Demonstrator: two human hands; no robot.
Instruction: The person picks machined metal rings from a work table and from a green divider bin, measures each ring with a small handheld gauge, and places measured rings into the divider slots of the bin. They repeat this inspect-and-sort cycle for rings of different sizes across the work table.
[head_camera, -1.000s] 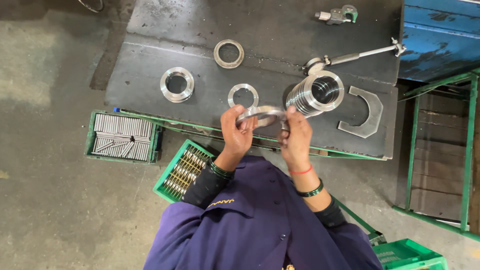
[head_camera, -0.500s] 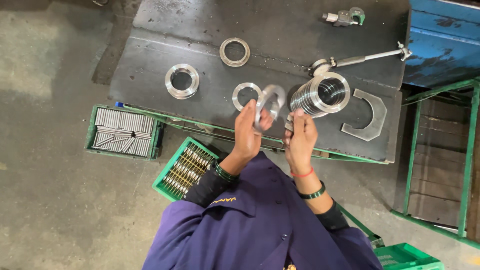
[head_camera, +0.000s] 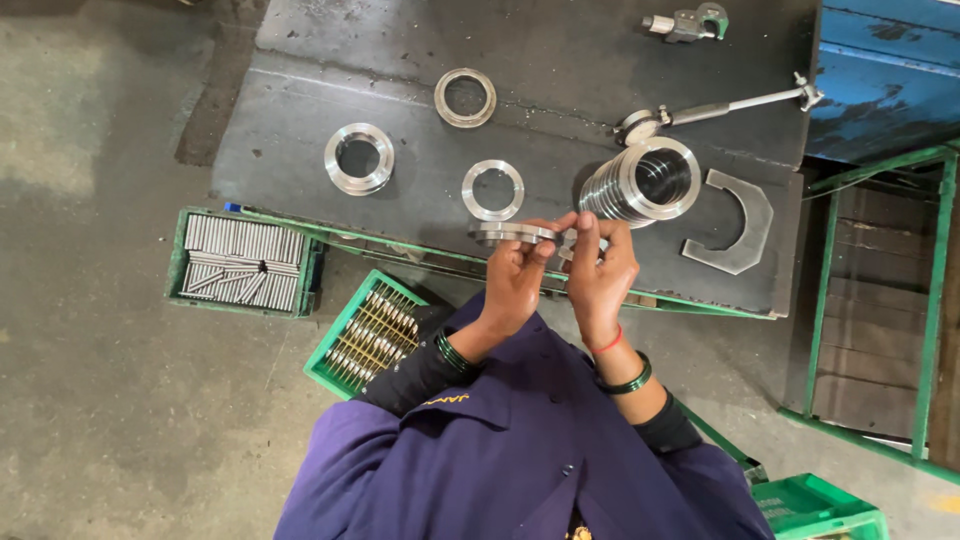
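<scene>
Both hands hold one flat steel ring (head_camera: 508, 234) edge-on over the near edge of the dark metal table (head_camera: 300, 170). My left hand (head_camera: 514, 285) pinches the ring's right part from below. My right hand (head_camera: 600, 275) touches the ring's right end with its fingertips. Just beyond the hands lies a single steel ring (head_camera: 492, 189), and to its right a stack of rings (head_camera: 640, 184) rests on its side.
Two more rings (head_camera: 359, 158) (head_camera: 465, 97) lie farther back, with a C-shaped steel plate (head_camera: 735, 226), a long-stemmed gauge (head_camera: 722, 104) and a small measuring tool (head_camera: 686, 22). Green crates of steel rods (head_camera: 243, 263) (head_camera: 366, 336) sit on the floor. A blue cabinet (head_camera: 885, 70) and green frame (head_camera: 880, 300) stand right.
The ring was held flat, then tipped up on edge by the left hand, and now lies flat again between both hands. The hands have stayed over the table's near edge.
</scene>
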